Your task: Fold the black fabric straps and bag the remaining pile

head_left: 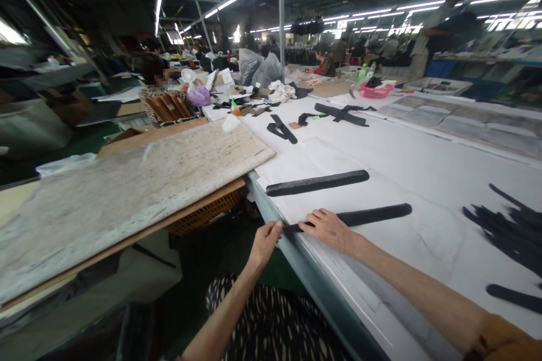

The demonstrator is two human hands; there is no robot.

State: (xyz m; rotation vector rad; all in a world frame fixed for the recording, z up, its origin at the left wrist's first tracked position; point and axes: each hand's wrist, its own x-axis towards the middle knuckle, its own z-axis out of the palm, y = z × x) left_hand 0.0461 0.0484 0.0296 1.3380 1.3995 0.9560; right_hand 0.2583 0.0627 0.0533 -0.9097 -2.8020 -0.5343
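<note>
A long black fabric strip with a rounded far end lies across the white tabletop. My left hand is closed in a pinch on its near end, right at the table edge. A little further along, my right hand is on the same strip, with bent fingers gripping it against the surface and covering part of it. Behind it, a second black strip lies roughly parallel, with a greyish, shiny band along its top. To the right is a loose pile of black strips, and another single strip is nearer me.
A worn pale board rests at left, above an orange crate. Black scraps, an orange-filled bottle and a pink basket stand further back. A metal pole rises behind. Several people work in the background.
</note>
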